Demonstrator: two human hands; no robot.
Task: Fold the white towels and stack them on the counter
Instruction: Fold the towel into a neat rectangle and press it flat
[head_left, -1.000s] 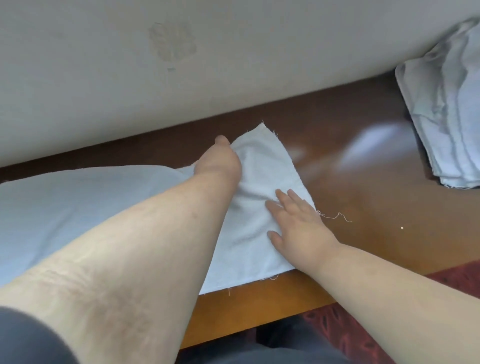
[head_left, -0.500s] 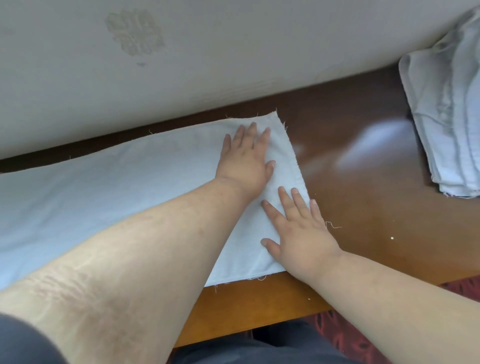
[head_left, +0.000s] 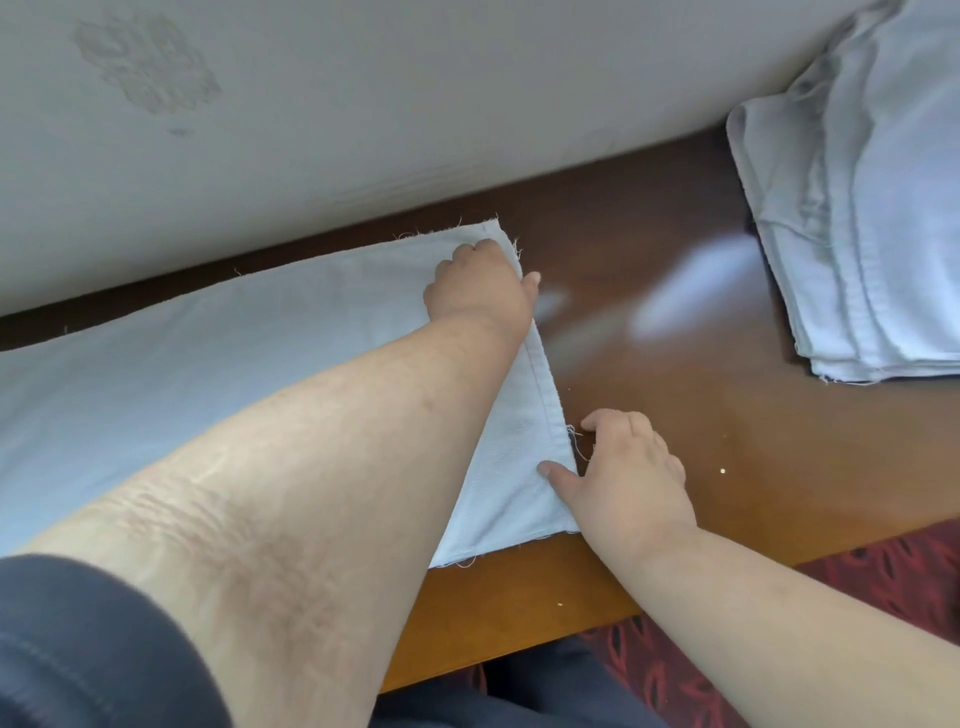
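A white towel, folded into a long strip, lies flat on the brown wooden counter and runs off the left edge of the view. My left hand reaches across and grips the towel's far right corner, fingers curled over the hem. My right hand pinches the near right edge, thumb on top of the cloth and fingers curled at its side. My left forearm hides the middle of the towel.
A pile of white towels sits at the back right of the counter. A pale wall with a faint mark runs right behind the towel. The counter's front edge is near my lap; red patterned carpet lies below.
Both hands were lying flat on the towel, smoothing it. They have slid to its right edge and curled onto the hem, left at the far corner, right at the near one.
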